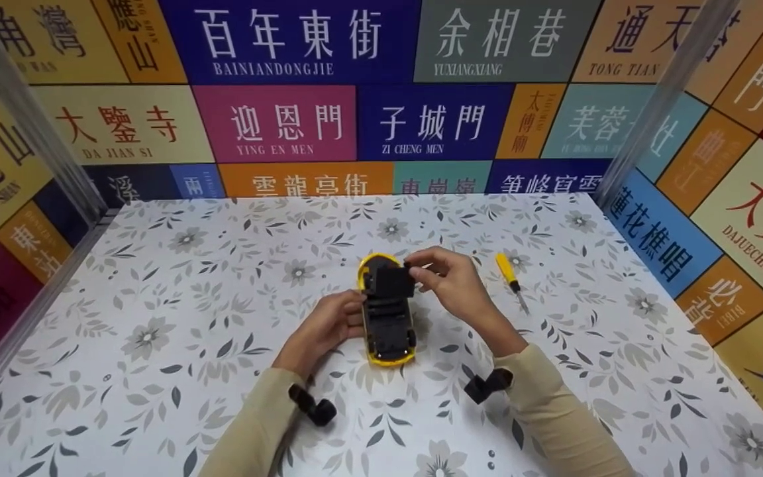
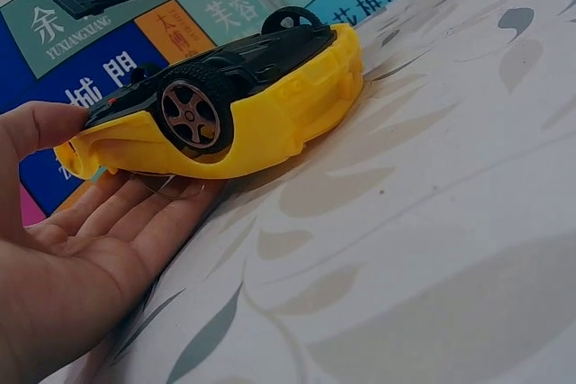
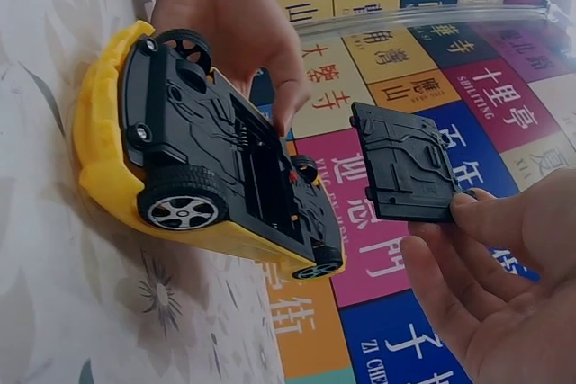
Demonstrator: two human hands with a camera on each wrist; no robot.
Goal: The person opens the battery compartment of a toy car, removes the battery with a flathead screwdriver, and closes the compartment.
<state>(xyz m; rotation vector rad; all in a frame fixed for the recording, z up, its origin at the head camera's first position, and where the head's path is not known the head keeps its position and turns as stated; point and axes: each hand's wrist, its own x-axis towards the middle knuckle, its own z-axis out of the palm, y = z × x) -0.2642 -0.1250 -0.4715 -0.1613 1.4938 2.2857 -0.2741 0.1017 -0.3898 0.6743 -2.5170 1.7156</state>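
A yellow toy car (image 1: 391,338) lies upside down on the table, its black underside (image 3: 202,128) and wheels facing up. My left hand (image 1: 325,329) grips the car's side, thumb on the upper edge and fingers beneath, as the left wrist view shows. Between thumb and fingers my right hand (image 1: 454,285) pinches a black battery cover (image 3: 407,164), a flat ribbed plate. The cover is held above the car, apart from it. In the right wrist view an open battery compartment (image 3: 270,177) shows in the middle of the underside.
A screwdriver (image 1: 506,270) with a yellow handle lies on the table to the right of my right hand. The table has a white floral cover (image 1: 222,232). Walls with coloured Chinese sign panels (image 1: 275,122) stand at the back and both sides.
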